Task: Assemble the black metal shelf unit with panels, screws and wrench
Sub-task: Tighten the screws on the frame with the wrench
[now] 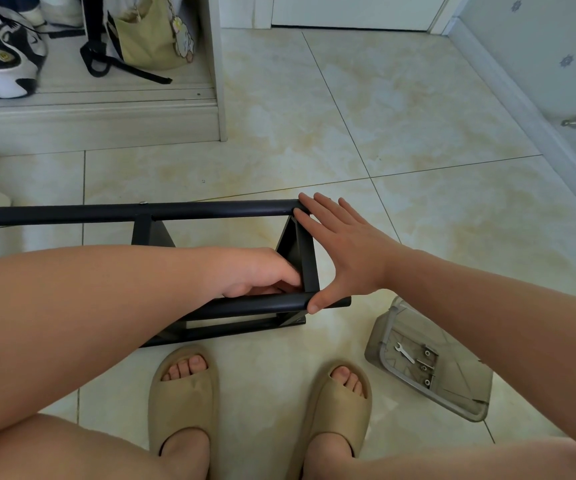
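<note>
The black metal shelf frame (pixel 124 213) lies on its side on the tiled floor, with two long tubes and black panels between them. My right hand (pixel 338 254) presses flat against the frame's right end panel (pixel 305 258), fingers straight on the far tube, thumb on the near tube (pixel 262 304). My left hand (pixel 255 271) reaches inside the frame beside that panel, fingers curled at its inner face; what they hold is hidden. A small silver wrench (pixel 405 353) and some screws (pixel 427 367) lie in a clear plastic tray (pixel 453 393) at the right.
My two feet in beige slippers (pixel 184 393) stand just in front of the frame. A light cabinet (pixel 106 109) with shoes and a bag stands at the back left. A white door and a wall with a doorstop (pixel 574 121) lie at the back and right.
</note>
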Tool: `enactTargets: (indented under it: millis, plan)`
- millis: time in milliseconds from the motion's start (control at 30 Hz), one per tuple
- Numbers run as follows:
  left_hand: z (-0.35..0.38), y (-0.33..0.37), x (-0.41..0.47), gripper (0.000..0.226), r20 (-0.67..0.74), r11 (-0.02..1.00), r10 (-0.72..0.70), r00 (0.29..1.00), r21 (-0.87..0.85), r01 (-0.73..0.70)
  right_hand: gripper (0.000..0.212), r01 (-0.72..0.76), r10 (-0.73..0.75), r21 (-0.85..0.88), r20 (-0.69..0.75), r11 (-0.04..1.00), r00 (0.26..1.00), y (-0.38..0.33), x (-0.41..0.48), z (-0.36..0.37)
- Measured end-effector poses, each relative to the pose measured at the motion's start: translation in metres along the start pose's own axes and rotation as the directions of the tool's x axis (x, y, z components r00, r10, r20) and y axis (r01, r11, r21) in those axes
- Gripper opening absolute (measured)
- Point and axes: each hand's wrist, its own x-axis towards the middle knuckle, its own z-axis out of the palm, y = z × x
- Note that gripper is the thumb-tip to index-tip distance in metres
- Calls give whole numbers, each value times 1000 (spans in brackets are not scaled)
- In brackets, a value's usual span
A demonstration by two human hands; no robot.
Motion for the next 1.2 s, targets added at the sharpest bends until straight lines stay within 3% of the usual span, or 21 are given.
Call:
enactTargets:
  millis: [133,367,500,667,1000,1200]
  plan:
    - [1,-1,2,12,-19,998,19,1000,62,-17,149,2,-2,0,1,1000,1000,-1,-1,0]
    - [-3,-5,4,21,25,1000,7,1000,-21,-6,148,-4,4,-4,6,1000,1000,-2,-1,-1]
    - [-3,-4,4,14,26,998,-26,999,-48,27,149,-5,5,-7,1,1000,1000,-2,-1,-1]
    - [-1,-2,4,10,-6,997,2,1000,82,-1,149,-4,4,-8,0,1000,1000,-2,-1,-1]
    - [-4,-6,8,14,44,998,-68,997,-10,69,149,-5,5,-9,4,1000,1000,-2,-1,-2]
    - [0,-4,9,13,1,997,2,1000,75,-2,149,-2,2,-8,3,1000,1000,-2,-1,-2]
